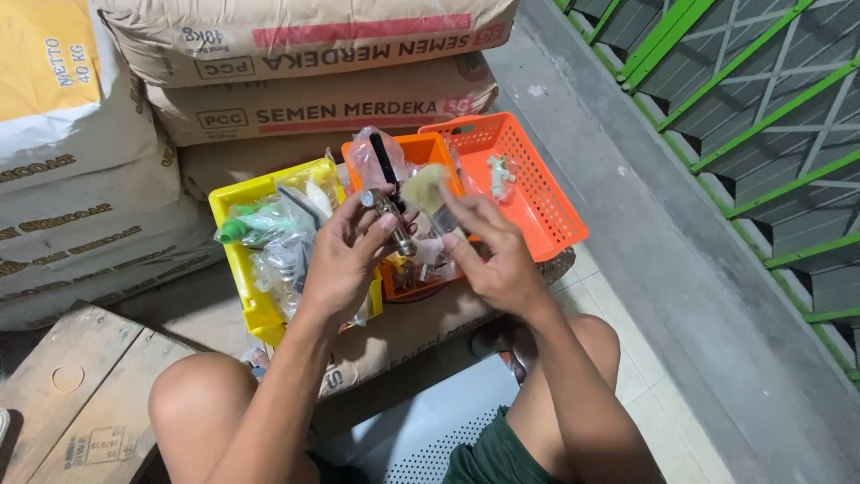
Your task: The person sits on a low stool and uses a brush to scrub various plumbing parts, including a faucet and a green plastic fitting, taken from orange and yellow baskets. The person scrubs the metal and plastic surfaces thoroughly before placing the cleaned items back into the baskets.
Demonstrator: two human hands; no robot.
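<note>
Both hands hold a metal fitting above coloured bins.
</note>
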